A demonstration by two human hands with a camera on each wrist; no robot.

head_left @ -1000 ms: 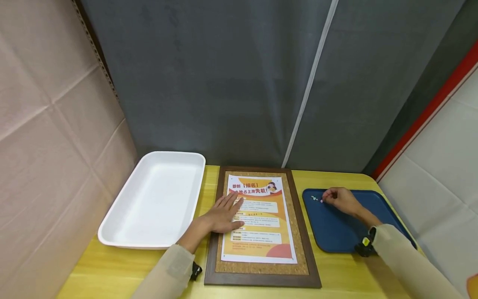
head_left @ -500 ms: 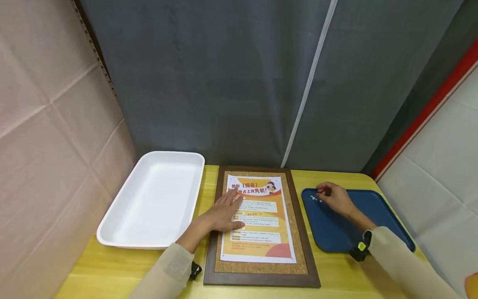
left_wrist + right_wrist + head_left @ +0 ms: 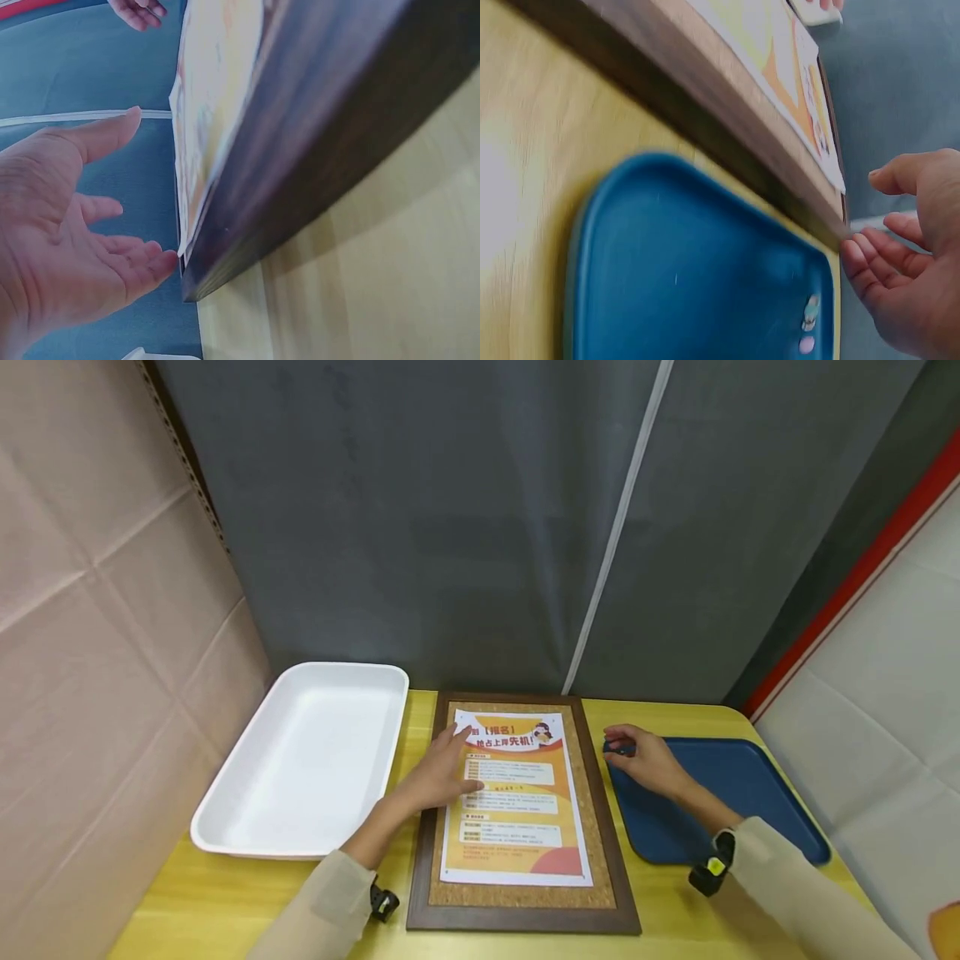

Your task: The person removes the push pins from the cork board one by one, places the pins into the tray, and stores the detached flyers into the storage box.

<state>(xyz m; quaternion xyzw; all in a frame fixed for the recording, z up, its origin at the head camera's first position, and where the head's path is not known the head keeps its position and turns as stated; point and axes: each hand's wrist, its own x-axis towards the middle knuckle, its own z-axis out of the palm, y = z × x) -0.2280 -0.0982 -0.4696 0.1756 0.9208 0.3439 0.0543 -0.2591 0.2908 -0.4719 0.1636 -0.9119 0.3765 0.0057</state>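
A printed orange-and-white poster [image 3: 517, 852] lies on a cork board [image 3: 525, 896] with a dark wooden frame [image 3: 525, 919]. Over its left part is my left hand [image 3: 435, 777], fingers loosely extended and holding nothing; the left wrist view shows most of that hand raised off the paper. My right hand [image 3: 648, 764] hovers at the upper left corner of a blue tray [image 3: 697, 818], close to the frame. In the right wrist view its thumb and fingers stand apart with nothing visible between them. Small pale pieces [image 3: 810, 313] and a pink round piece [image 3: 806, 345] lie in the tray.
A deep white tray [image 3: 300, 777] stands left of the board. Everything rests on a yellow wood-grain table [image 3: 225, 893]. Grey cloth [image 3: 450, 527] closes off the back, with pale panels [image 3: 120, 693] on the left and white ones [image 3: 900, 735] on the right.
My right hand has moved left across the tray toward the board, its fingertips parting. My left hand has lifted and shifted slightly left and away from me, uncovering more of the poster.
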